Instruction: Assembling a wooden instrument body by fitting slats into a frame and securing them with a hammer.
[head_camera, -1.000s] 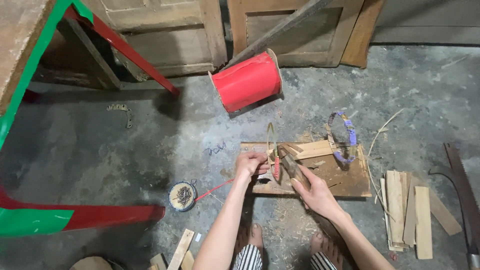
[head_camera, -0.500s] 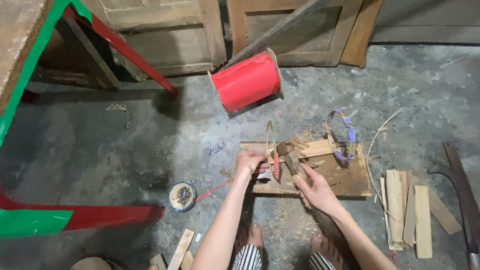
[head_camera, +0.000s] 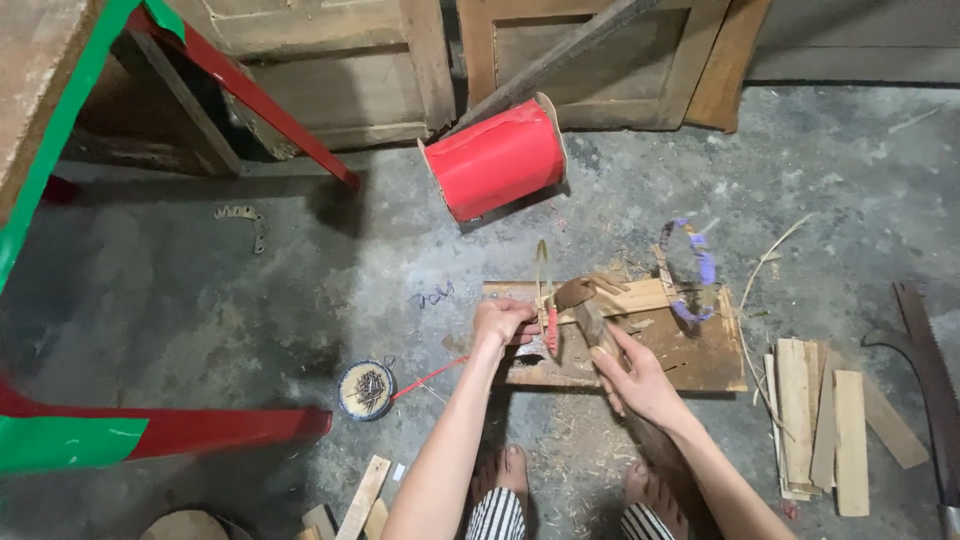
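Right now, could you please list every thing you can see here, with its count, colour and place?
spool: 1, red, lying on the floor ahead of the board
board: 1, brown, on the floor in front of the person
hammer: 1, dark wooden, over the board, in the right hand
strip: 1, thin, pale, upright on the board, at the left hand
ring: 1, purple wrapped, on the board's far right
nail tin: 1, round, blue rimmed, on the floor to the left
wood slats: several, pale, stacked on the right
saw: 1, dark, far right
frame: 1, red and green, on the left
left hand: 1, pinching the strip
right hand: 1, gripping the hammer
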